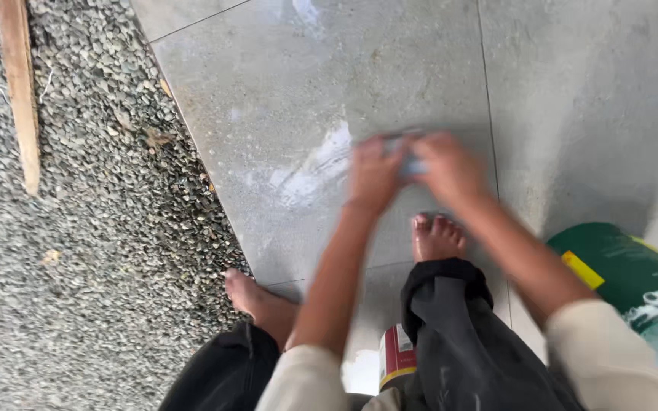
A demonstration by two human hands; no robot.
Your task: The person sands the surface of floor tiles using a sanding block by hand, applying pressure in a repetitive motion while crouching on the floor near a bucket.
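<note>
Both my hands meet over a grey floor tile [306, 84], blurred by motion. My left hand [375, 173] and my right hand [451, 169] together grip a small pale blue-grey object [409, 156]; its shape is too blurred to tell. Below them my two bare feet stand on the floor, the right foot [437, 237] on the tile, the left foot [257, 297] at the edge of the gravel. A wet or shiny smear lies on the tile just left of my hands.
Pebble gravel [78, 228] covers the left side, with a wooden strip [20, 91] lying on it. A green bucket [626, 270] stands at the right. A red and yellow can [396, 356] sits between my legs.
</note>
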